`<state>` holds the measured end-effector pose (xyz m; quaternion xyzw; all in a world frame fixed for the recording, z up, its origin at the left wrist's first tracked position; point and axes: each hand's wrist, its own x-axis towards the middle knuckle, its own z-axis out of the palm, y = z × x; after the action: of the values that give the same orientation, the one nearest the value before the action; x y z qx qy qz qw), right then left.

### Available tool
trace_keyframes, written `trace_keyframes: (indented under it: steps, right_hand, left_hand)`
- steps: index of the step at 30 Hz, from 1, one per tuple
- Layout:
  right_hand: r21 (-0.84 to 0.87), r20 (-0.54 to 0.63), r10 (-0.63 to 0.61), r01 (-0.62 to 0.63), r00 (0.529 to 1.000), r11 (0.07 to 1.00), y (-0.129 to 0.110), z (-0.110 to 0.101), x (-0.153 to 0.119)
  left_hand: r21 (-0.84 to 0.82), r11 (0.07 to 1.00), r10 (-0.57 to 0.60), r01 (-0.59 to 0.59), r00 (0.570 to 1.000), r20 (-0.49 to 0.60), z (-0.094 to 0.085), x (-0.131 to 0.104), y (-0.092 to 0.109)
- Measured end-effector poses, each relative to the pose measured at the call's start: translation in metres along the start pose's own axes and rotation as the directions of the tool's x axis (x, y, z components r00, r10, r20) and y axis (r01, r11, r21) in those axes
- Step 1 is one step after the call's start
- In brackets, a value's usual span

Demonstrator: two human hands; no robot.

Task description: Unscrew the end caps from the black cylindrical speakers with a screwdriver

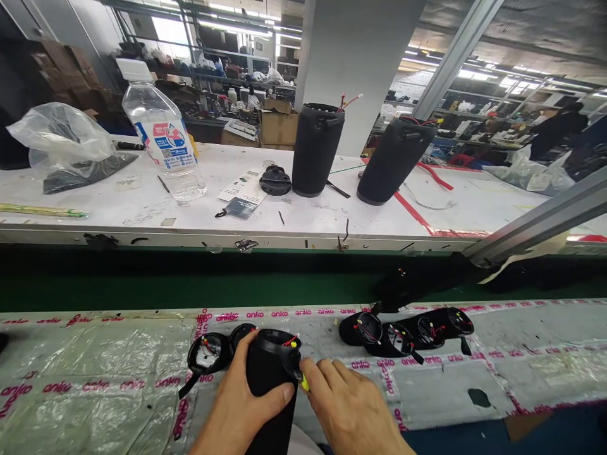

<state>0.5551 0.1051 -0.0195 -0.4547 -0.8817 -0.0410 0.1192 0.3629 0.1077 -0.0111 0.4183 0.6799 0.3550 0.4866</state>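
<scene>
A black cloth-covered cylindrical speaker body [271,385] stands upright in front of me, with red wires and a yellow connector [294,344] at its open top. My left hand [246,398] is wrapped around its left side, thumb across the front. At the right of its upper rim, my right hand [344,398] has its fingers closed on a small yellow object [304,382]; most of it is hidden, so its kind is unclear. Behind my left hand lie two more speaker bodies [208,351] with wires showing in their open ends.
Several wired speaker bodies [398,340] lie on the plastic-covered lower surface [436,392], right of my hands. On the white shelf [265,221] stand two black speaker bodies [317,151], a water bottle [164,136], a black cap-like part [275,181] and a plastic bag [66,139]. A metal post [535,215] slants at right.
</scene>
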Motion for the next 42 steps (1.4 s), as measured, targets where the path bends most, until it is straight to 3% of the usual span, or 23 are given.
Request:
trace_keyframes:
  steps: [10, 14, 21, 26, 29, 33, 36, 42]
  right_hand:
    - [-0.019, 0.058, -0.028, 0.029, 0.998, 0.999, 0.005, -0.011, -0.002]
    - [-0.059, 0.101, -0.065, 0.071, 0.993, 0.996, 0.001, -0.008, -0.003]
    - [-0.083, 0.027, 0.064, -0.062, 0.998, 0.995, -0.025, 0.007, -0.012]
    - [-0.054, 0.022, 0.134, -0.133, 0.991, 0.99, -0.037, 0.009, -0.006]
    - [0.0, -0.014, 0.128, -0.128, 0.992, 0.992, -0.038, 0.008, -0.001]
    - [0.058, -0.14, 0.09, -0.083, 0.986, 0.995, -0.025, 0.003, -0.002]
    - [0.068, -0.067, 0.065, -0.061, 0.996, 0.996, -0.012, 0.0, -0.002]
    - [0.061, 0.031, -0.038, 0.036, 0.999, 0.997, -0.009, -0.006, 0.006]
  left_hand:
    - [0.048, 0.999, 0.011, -0.011, 1.0, 0.003, 0.0, -0.001, 0.002]
    - [0.153, 0.987, 0.051, -0.042, 0.997, -0.055, 0.004, -0.003, -0.002]
    - [0.358, 0.933, 0.05, 0.027, 0.978, -0.204, 0.01, -0.01, -0.006]
    - [0.425, 0.905, 0.069, 0.025, 0.977, -0.204, 0.004, -0.01, 0.001]
    - [0.349, 0.937, 0.07, -0.009, 0.985, -0.161, -0.005, -0.002, -0.003]
    - [0.028, 0.999, -0.033, 0.033, 0.999, -0.016, -0.02, 0.006, -0.01]
    - [-0.133, 0.989, -0.063, 0.071, 0.996, 0.059, -0.026, 0.003, -0.011]
    - [-0.152, 0.987, -0.033, 0.053, 0.991, 0.129, -0.028, -0.003, -0.015]
